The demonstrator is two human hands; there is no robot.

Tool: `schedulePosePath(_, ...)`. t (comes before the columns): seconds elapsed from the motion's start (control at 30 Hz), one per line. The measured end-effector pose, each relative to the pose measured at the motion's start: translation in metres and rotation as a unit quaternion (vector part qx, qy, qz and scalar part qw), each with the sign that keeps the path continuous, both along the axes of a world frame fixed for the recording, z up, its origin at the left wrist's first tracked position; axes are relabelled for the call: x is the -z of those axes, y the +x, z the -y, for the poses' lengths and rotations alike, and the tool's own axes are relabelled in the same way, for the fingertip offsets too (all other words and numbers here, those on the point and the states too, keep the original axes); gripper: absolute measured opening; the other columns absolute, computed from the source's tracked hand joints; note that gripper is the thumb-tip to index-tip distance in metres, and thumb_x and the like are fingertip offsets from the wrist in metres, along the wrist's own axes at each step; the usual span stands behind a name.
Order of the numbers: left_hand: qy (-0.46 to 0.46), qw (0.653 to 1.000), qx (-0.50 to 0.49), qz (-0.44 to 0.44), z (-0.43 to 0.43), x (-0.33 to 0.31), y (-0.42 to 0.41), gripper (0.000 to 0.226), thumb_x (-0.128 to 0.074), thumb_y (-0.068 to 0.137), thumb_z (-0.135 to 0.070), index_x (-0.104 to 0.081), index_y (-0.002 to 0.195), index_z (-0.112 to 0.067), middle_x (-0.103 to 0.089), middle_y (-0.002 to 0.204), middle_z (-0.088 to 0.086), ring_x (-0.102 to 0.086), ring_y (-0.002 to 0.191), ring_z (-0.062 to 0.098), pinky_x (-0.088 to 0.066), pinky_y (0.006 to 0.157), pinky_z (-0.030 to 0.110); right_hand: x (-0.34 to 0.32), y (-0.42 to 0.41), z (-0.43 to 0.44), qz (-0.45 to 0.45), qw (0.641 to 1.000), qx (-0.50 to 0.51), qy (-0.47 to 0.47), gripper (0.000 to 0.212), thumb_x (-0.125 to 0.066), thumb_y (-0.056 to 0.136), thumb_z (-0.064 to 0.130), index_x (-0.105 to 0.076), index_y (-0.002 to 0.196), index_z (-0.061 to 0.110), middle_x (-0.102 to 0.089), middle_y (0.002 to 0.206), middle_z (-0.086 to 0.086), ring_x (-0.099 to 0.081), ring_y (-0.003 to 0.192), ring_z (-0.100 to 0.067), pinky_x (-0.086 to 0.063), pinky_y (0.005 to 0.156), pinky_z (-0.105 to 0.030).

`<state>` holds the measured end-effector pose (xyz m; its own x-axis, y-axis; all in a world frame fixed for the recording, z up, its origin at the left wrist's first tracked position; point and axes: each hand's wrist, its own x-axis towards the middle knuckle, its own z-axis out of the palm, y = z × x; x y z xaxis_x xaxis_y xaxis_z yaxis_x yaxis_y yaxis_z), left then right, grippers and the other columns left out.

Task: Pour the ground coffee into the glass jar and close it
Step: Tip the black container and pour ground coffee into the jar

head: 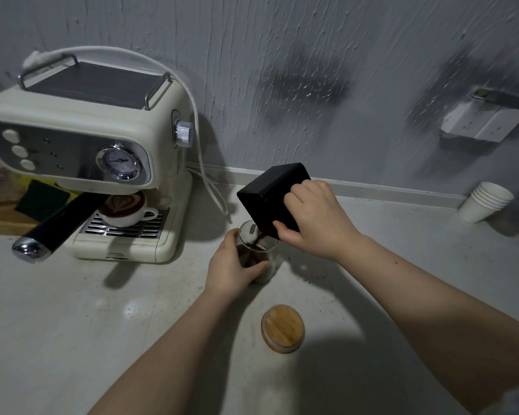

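A small glass jar stands upright on the pale counter, with dark ground coffee inside. My left hand wraps around its left and front side. My right hand grips a black box-shaped container, tilted down over the jar's mouth. A dark stream of coffee falls from the container's lower corner into the jar. The round wooden lid lies flat on the counter, nearer to me than the jar.
A cream espresso machine stands to the left, with a latte cup on its drip tray and a black portafilter handle sticking out. Stacked paper cups stand at the far right by the wall. Coffee specks dot the counter.
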<state>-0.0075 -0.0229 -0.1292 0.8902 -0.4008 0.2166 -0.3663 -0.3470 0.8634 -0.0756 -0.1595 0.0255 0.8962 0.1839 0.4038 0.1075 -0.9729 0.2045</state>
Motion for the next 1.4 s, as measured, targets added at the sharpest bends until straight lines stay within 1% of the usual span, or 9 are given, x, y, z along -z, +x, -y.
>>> schedulePosePath(0.17, 0.003, 1.0, -0.008, 0.0, -0.0001, 0.001, -0.0013, 0.084, -0.078, 0.057, -0.049, -0.038, 0.126, -0.025, -0.052, 0.104, -0.013, -0.05, 0.089, 0.003, -0.037, 0.071, 0.019, 0.0009, 0.0003, 0.0003, 0.002, 1.0, -0.003, -0.006, 0.029, -0.068, 0.074, 0.026, -0.055, 0.071, 0.0, -0.055, 0.07, -0.016, -0.051, 0.07, -0.033, -0.04, 0.069, -0.042)
schedulePosePath(0.33, 0.017, 1.0, -0.009, -0.002, 0.0005, 0.0021, -0.0017, 0.088, -0.078, 0.057, -0.052, -0.036, 0.129, -0.023, -0.057, 0.113, -0.005, -0.049, 0.092, 0.005, -0.037, 0.073, 0.021, 0.0041, 0.0006, 0.0012, 0.006, 1.0, -0.006, -0.007, 0.029, -0.068, 0.073, 0.026, -0.053, 0.069, 0.002, -0.053, 0.068, -0.015, -0.05, 0.067, -0.032, -0.039, 0.066, -0.039)
schedulePosePath(0.4, 0.018, 1.0, -0.012, -0.003, 0.0003, 0.0015, -0.0014, 0.088, -0.078, 0.057, -0.052, -0.037, 0.129, -0.024, -0.056, 0.11, -0.007, -0.047, 0.09, 0.003, -0.036, 0.073, 0.02, 0.0058, 0.0, 0.0018, 0.006, 1.0, -0.008, -0.01, 0.029, -0.068, 0.073, 0.026, -0.053, 0.07, 0.002, -0.054, 0.068, -0.015, -0.05, 0.067, -0.032, -0.039, 0.066, -0.038)
schedulePosePath(0.5, 0.014, 1.0, -0.014, -0.004, 0.0005, 0.0014, -0.0016, 0.086, -0.078, 0.056, -0.051, -0.038, 0.128, -0.025, -0.049, 0.101, -0.016, -0.045, 0.087, 0.0, -0.033, 0.068, 0.013, 0.0047, -0.0004, 0.0032, 0.01, 1.0, -0.01, -0.009, 0.029, -0.069, 0.073, 0.025, -0.053, 0.07, 0.002, -0.054, 0.068, -0.015, -0.05, 0.067, -0.032, -0.039, 0.066, -0.039)
schedulePosePath(0.63, 0.008, 1.0, -0.015, 0.0, 0.0002, 0.0003, -0.0018, 0.083, -0.079, 0.056, -0.049, -0.039, 0.125, -0.027, -0.047, 0.099, -0.019, -0.045, 0.085, -0.002, -0.028, 0.062, 0.003, 0.0024, 0.0005, 0.0037, 0.007, 1.0, -0.018, -0.024, 0.029, -0.069, 0.073, 0.026, -0.053, 0.069, 0.002, -0.053, 0.067, -0.015, -0.05, 0.066, -0.031, -0.038, 0.065, -0.039)
schedulePosePath(0.87, 0.012, 1.0, -0.013, -0.004, 0.0011, 0.0016, -0.0006, 0.084, -0.079, 0.056, -0.05, -0.038, 0.126, -0.026, -0.053, 0.106, -0.015, -0.047, 0.09, 0.0, -0.036, 0.071, 0.014, 0.0041, 0.0017, 0.0025, -0.003, 0.998, -0.027, -0.05, 0.03, -0.067, 0.073, 0.029, -0.054, 0.07, 0.002, -0.054, 0.068, -0.014, -0.051, 0.068, -0.031, -0.038, 0.067, -0.038)
schedulePosePath(1.0, 0.013, 1.0, -0.015, -0.006, 0.0008, 0.0023, -0.0008, 0.085, -0.079, 0.056, -0.049, -0.038, 0.127, -0.026, -0.054, 0.108, -0.013, -0.046, 0.088, -0.002, -0.032, 0.067, 0.008, 0.0037, 0.0018, 0.0014, -0.003, 0.998, -0.034, -0.056, 0.029, -0.067, 0.073, 0.028, -0.054, 0.07, 0.003, -0.054, 0.069, -0.013, -0.051, 0.068, -0.031, -0.037, 0.067, -0.038)
schedulePosePath(1.1, 0.014, 1.0, -0.015, -0.009, 0.001, 0.0032, -0.0003, 0.087, -0.079, 0.057, -0.049, -0.038, 0.129, -0.024, -0.056, 0.113, -0.009, -0.047, 0.09, 0.0, -0.035, 0.071, 0.014, 0.0037, 0.0016, 0.0003, -0.007, 0.998, -0.039, -0.058, 0.029, -0.068, 0.072, 0.028, -0.054, 0.07, 0.002, -0.055, 0.069, -0.013, -0.052, 0.069, -0.031, -0.038, 0.067, -0.039)
schedulePosePath(1.4, 0.014, 1.0, -0.011, -0.004, 0.0005, 0.0025, -0.0017, 0.087, -0.08, 0.058, -0.047, -0.037, 0.13, -0.021, -0.058, 0.115, -0.004, -0.05, 0.092, 0.003, -0.037, 0.072, 0.018, 0.0013, -0.0006, -0.0008, -0.017, 0.997, -0.043, -0.06, 0.028, -0.069, 0.073, 0.026, -0.056, 0.071, 0.002, -0.056, 0.07, -0.014, -0.053, 0.07, -0.032, -0.044, 0.07, -0.039)
